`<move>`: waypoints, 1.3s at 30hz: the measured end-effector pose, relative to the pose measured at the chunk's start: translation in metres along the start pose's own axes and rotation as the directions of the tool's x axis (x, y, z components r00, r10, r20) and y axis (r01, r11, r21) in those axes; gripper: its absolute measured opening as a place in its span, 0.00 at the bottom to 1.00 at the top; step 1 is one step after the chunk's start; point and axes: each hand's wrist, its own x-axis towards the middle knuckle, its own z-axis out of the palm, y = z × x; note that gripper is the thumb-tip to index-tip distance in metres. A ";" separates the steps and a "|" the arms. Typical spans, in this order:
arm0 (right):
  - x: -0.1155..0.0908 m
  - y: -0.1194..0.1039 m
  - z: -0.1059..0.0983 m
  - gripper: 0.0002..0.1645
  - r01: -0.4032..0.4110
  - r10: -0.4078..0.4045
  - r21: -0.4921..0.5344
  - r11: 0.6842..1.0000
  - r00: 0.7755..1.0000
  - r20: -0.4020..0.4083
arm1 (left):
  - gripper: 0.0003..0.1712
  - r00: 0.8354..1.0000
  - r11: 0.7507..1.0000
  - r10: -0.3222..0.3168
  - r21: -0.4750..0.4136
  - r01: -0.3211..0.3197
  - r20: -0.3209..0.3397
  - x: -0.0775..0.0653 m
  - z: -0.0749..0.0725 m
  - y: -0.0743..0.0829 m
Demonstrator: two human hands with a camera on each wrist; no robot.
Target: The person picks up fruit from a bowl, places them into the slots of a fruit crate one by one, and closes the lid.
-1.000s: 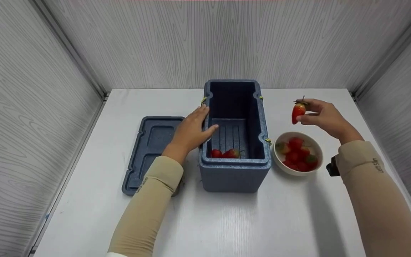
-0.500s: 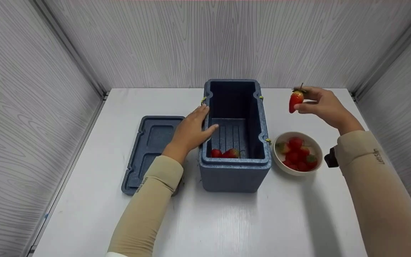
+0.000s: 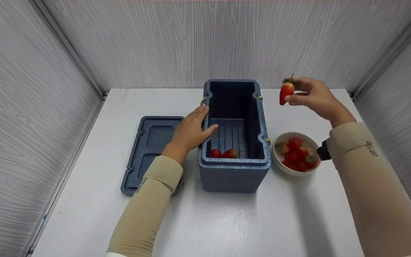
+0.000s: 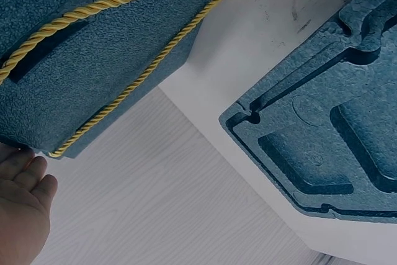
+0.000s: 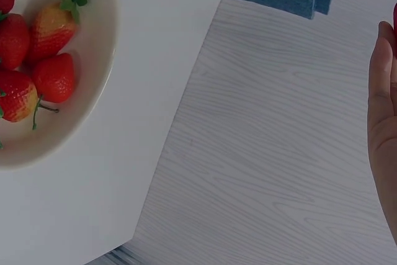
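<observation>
A red strawberry with a green top [image 3: 287, 93] is held up to the right of a tall, deep, dark blue foam box [image 3: 234, 176]

The person's right hand [image 3: 314, 95], at the upper right of the head view, pinches the strawberry between thumb and fingers. The berry is almost upright, stalk up and tip down, just off the hand's left side. The box's opening is farther left, with the box's right wall in between. The left hand [image 3: 192, 129] is well away from this berry. It grips nothing: its fingers lie stretched out on the box's left rim, and its thumb pokes over the opening.

Below the right hand in the frame, a round cream bowl [image 3: 298, 174] of strawberries [image 3: 293, 156] sits just beside the box. More red strawberries [image 3: 230, 153] lie inside the box, at its near end.

The left arm hides part of the flat blue lid [image 3: 155, 137]. The box's far end is dark, and its near wall may hide other berries. In the right wrist view, the picture's right edge cuts off nearly all of the held berry.
</observation>
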 end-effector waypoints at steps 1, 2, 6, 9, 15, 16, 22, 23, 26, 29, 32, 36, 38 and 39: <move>0.001 -0.002 0.001 0.35 0.008 -0.008 0.005 1.000 1.000 0.003 | 0.42 1.000 1.000 0.001 -0.001 -0.001 -0.001 0.000 0.000 0.000; 0.002 -0.004 0.002 0.35 0.015 -0.015 0.011 1.000 1.000 0.006 | 0.42 1.000 1.000 0.002 -0.002 -0.002 -0.001 0.000 0.000 0.000; 0.008 -0.011 0.007 0.34 0.034 -0.034 0.024 0.999 0.999 0.016 | 0.42 1.000 1.000 0.003 -0.006 -0.003 -0.001 0.000 0.000 0.000; 0.011 -0.017 0.012 0.35 0.044 -0.045 0.040 0.998 0.999 0.026 | 0.42 1.000 1.000 0.003 -0.004 -0.003 0.000 0.000 0.000 0.000; 0.018 -0.024 0.023 0.35 0.063 -0.068 0.082 0.995 0.996 0.064 | 0.41 1.000 1.000 0.006 -0.011 -0.006 0.001 0.000 0.000 0.001; 0.019 -0.025 0.025 0.35 0.065 -0.071 0.079 0.995 0.995 0.070 | 0.41 1.000 1.000 0.008 -0.014 -0.008 0.001 0.000 0.000 0.001; 0.024 -0.026 0.038 0.34 0.080 -0.087 0.066 0.995 0.990 0.107 | 0.41 1.000 1.000 0.014 -0.019 -0.014 -0.002 0.001 0.002 0.001; 0.025 -0.026 0.040 0.34 0.084 -0.091 0.065 0.994 0.989 0.115 | 0.41 1.000 1.000 0.013 -0.020 -0.013 -0.004 0.001 0.002 0.001; 0.028 -0.026 0.045 0.35 0.090 -0.098 0.061 0.994 0.986 0.136 | 0.41 1.000 1.000 0.011 -0.021 -0.011 -0.003 0.001 0.003 0.001; 0.029 -0.026 0.051 0.35 0.083 -0.089 0.050 0.995 0.984 0.152 | 0.41 1.000 1.000 0.012 -0.020 -0.012 0.001 0.001 0.003 0.002; 0.030 -0.026 0.058 0.34 0.076 -0.079 0.026 0.997 0.983 0.166 | 0.41 1.000 1.000 0.015 -0.022 -0.015 0.000 0.002 0.003 0.003; 0.032 -0.026 0.068 0.34 0.087 -0.084 -0.010 0.996 0.978 0.191 | 0.41 1.000 1.000 0.013 -0.022 -0.013 -0.007 0.002 0.003 0.003; 0.033 -0.026 0.074 0.33 0.095 -0.089 -0.021 0.995 0.975 0.205 | 0.41 1.000 1.000 0.012 -0.020 -0.012 -0.012 0.002 0.003 0.003; 0.033 -0.025 0.076 0.33 0.098 -0.092 -0.021 0.995 0.972 0.215 | 0.41 1.000 1.000 0.011 -0.019 -0.012 -0.015 0.002 0.003 0.003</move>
